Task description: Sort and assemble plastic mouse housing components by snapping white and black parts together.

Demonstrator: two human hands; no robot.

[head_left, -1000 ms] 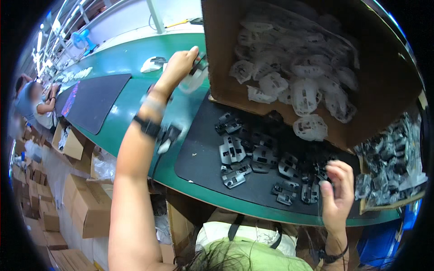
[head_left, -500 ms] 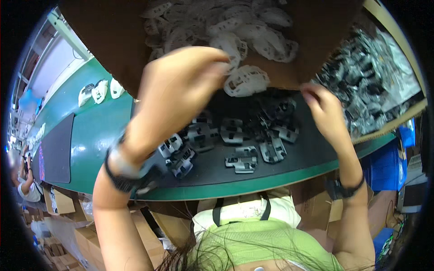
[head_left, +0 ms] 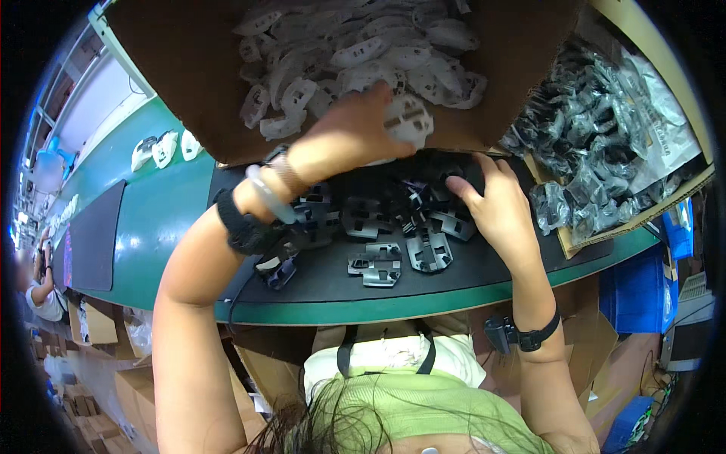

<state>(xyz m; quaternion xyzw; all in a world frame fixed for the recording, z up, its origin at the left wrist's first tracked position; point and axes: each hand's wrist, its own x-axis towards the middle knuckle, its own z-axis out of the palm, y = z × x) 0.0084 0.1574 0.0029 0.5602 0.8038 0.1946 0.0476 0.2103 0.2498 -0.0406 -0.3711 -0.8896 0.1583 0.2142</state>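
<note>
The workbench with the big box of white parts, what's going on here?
A person works there with both bare hands. The left hand is at a white shell by the mouth of a cardboard box of similar pieces; its grip is partly hidden. The right hand is at the dark parts on a black mat, where silver-and-black pieces lie. Bagged dark parts sit to the right.

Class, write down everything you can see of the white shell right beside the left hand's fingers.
The white shell is a pale, rounded piece that looks like plastic, with several dark cutouts between narrow bars. Its openwork face is turned toward the camera. It shows at the front of the open cardboard box, where the left hand touches and partly covers its left side. Whether it is lifted clear cannot be told.
</note>
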